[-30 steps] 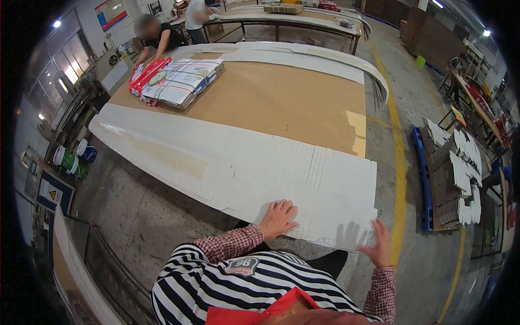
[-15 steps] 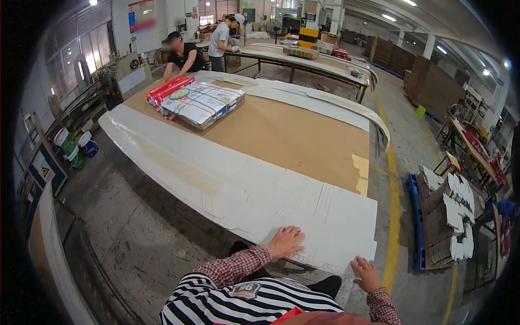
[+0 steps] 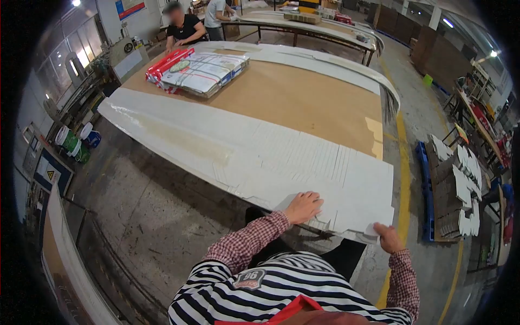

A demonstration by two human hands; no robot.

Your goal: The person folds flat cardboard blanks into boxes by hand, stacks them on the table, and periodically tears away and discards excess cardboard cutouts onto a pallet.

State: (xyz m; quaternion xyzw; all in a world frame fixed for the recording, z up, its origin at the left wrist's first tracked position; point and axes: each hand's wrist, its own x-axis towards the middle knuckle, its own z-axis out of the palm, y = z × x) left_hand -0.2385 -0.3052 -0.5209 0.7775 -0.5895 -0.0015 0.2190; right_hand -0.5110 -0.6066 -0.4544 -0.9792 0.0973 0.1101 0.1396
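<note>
while beneath left fingers (image 3: 313, 200), white cardboard (image 3: 360, 195) against right fingers (image 3: 379, 229)

The room is a bit dim, but the middle shows up clearly. Bright light comes through the windows (image 3: 81, 57) on the left, and a long lamp (image 3: 448, 23) glows white high on the right. The white sheets (image 3: 281, 143) look very bright, with a shiny streak at their far left end. A soft gray shadow sits just beside the left grip (image 3: 304, 207). The floor (image 3: 189, 189) is darker. All around, the view fades into black corners, and the yellow line (image 3: 405, 162) looks bent. A person (image 3: 189, 30) at the back has a smudged head.
</note>
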